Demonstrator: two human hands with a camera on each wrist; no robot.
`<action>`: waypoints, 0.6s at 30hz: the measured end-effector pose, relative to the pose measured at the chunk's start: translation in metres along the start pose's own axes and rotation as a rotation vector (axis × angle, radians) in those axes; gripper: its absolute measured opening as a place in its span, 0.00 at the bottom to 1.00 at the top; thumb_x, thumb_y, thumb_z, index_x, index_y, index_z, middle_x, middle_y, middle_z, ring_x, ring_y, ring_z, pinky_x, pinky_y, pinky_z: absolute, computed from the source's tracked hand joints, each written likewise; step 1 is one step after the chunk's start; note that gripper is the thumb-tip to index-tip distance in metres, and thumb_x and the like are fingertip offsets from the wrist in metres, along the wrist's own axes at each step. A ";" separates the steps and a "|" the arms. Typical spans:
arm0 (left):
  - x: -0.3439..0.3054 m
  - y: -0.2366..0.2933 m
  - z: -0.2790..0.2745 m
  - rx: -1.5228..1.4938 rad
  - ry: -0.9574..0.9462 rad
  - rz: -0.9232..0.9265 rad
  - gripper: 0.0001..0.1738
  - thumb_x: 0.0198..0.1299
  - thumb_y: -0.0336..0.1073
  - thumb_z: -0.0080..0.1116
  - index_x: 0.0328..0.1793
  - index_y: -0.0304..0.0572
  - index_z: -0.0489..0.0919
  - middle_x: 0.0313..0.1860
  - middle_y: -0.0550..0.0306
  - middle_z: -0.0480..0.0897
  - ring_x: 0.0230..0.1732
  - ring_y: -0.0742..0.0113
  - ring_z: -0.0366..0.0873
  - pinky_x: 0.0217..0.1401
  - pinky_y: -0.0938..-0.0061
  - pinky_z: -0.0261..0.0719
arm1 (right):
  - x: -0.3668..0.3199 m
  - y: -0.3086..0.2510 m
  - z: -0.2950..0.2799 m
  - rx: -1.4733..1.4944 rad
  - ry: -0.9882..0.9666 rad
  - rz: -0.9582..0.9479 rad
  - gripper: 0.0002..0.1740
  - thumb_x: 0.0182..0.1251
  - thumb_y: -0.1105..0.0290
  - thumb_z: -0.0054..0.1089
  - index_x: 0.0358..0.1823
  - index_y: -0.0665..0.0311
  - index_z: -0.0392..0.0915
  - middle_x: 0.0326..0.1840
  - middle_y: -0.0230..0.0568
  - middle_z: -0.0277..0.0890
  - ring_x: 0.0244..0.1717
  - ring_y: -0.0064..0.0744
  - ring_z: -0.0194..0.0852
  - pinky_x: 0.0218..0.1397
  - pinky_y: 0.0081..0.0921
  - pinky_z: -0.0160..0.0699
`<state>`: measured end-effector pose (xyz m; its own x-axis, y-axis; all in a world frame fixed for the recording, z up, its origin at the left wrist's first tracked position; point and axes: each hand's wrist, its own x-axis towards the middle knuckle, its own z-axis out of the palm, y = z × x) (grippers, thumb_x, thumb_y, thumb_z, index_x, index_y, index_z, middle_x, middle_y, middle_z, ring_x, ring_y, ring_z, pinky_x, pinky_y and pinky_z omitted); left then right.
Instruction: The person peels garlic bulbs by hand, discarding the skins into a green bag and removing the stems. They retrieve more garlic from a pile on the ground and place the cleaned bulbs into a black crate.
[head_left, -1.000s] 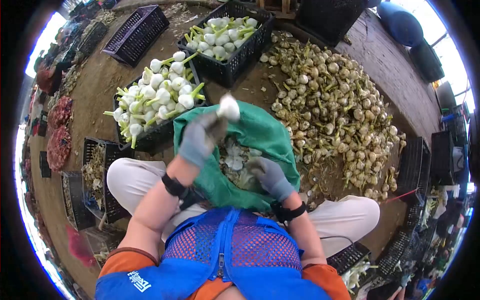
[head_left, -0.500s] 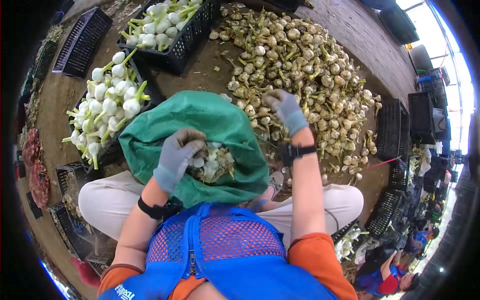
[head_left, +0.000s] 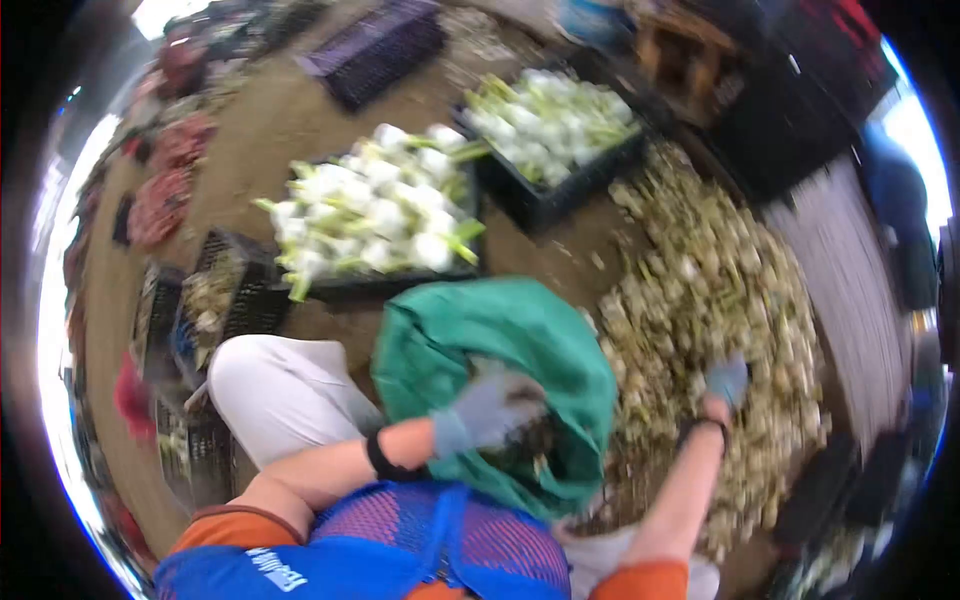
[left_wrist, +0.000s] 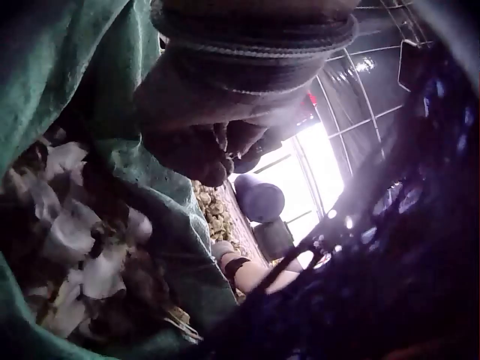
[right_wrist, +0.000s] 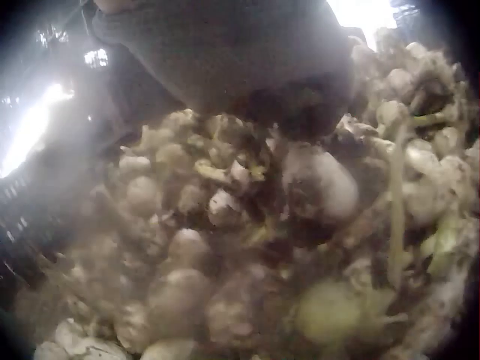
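Note:
My gloved left hand [head_left: 488,412] is over the mouth of a green cloth bag [head_left: 500,315], fingers loosely curled, with nothing visible in them. In the left wrist view the left hand [left_wrist: 232,97] hangs beside the bag's folds, and pale papery garlic skins [left_wrist: 82,240] lie inside. My gloved right hand [head_left: 727,382] reaches into a heap of untrimmed garlic [head_left: 700,270]. From the right wrist, the right hand [right_wrist: 247,60] hovers low over the bulbs, its fingertips dark and hidden right above a pale garlic bulb [right_wrist: 326,184]; I cannot tell whether it grips one.
Clean white garlic bulbs [head_left: 375,210] with green stems heap up in a black crate beyond the bag. More clean garlic [head_left: 550,120] fills a second crate behind. A dark crate [head_left: 375,50] stands farther back, and crates of scraps [head_left: 215,290] stand at the left.
A second ago my left hand held a clean white garlic bulb; half a second ago it was without it, back at the bag. My right hand left the bag and moved into the garlic heap.

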<state>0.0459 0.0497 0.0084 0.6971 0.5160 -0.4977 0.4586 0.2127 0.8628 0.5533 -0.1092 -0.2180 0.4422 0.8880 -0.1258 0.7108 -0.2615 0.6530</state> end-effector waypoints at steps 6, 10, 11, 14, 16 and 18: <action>-0.017 -0.006 0.004 0.156 0.082 0.322 0.41 0.54 0.39 0.70 0.73 0.37 0.64 0.63 0.42 0.73 0.60 0.54 0.75 0.65 0.63 0.72 | -0.058 0.033 -0.307 0.998 0.186 -0.079 0.12 0.56 0.75 0.60 0.44 0.66 0.79 0.43 0.52 0.77 0.45 0.57 0.76 0.49 0.43 0.76; -0.034 0.000 0.015 0.271 0.184 0.682 0.50 0.51 0.40 0.73 0.77 0.38 0.56 0.71 0.40 0.64 0.66 0.48 0.70 0.70 0.60 0.67 | -0.133 0.016 -0.456 1.284 0.085 -0.369 0.11 0.55 0.78 0.61 0.41 0.65 0.83 0.41 0.46 0.82 0.39 0.40 0.81 0.48 0.33 0.80; -0.037 0.003 0.015 0.350 0.172 0.740 0.52 0.52 0.35 0.71 0.80 0.44 0.51 0.71 0.40 0.64 0.72 0.44 0.64 0.74 0.62 0.64 | -0.144 0.005 -0.457 1.428 0.162 -0.417 0.12 0.55 0.76 0.60 0.42 0.67 0.83 0.38 0.47 0.82 0.37 0.42 0.80 0.45 0.31 0.77; -0.049 -0.003 0.014 0.119 0.014 0.611 0.50 0.50 0.33 0.71 0.78 0.44 0.55 0.69 0.41 0.65 0.69 0.44 0.66 0.70 0.62 0.68 | -0.177 -0.006 -0.489 1.783 -0.152 -0.148 0.11 0.59 0.77 0.57 0.42 0.72 0.82 0.36 0.40 0.81 0.38 0.26 0.77 0.43 0.22 0.75; -0.059 0.004 0.011 0.186 0.101 0.709 0.44 0.54 0.34 0.68 0.76 0.41 0.59 0.68 0.42 0.67 0.70 0.46 0.65 0.72 0.62 0.65 | -0.189 -0.015 -0.486 1.783 0.010 -0.132 0.11 0.61 0.74 0.56 0.42 0.72 0.81 0.38 0.40 0.81 0.37 0.27 0.77 0.42 0.23 0.75; -0.063 0.007 0.001 0.227 0.097 0.754 0.41 0.55 0.35 0.67 0.74 0.40 0.62 0.67 0.42 0.69 0.70 0.46 0.65 0.73 0.61 0.64 | -0.198 -0.026 -0.471 1.744 0.080 -0.105 0.13 0.64 0.71 0.57 0.46 0.73 0.80 0.39 0.40 0.80 0.39 0.26 0.77 0.43 0.24 0.75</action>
<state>0.0060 0.0176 0.0461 0.8183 0.5256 0.2328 -0.0098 -0.3921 0.9199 0.1893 -0.1005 0.1414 0.3721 0.9272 -0.0423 0.4606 -0.2240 -0.8589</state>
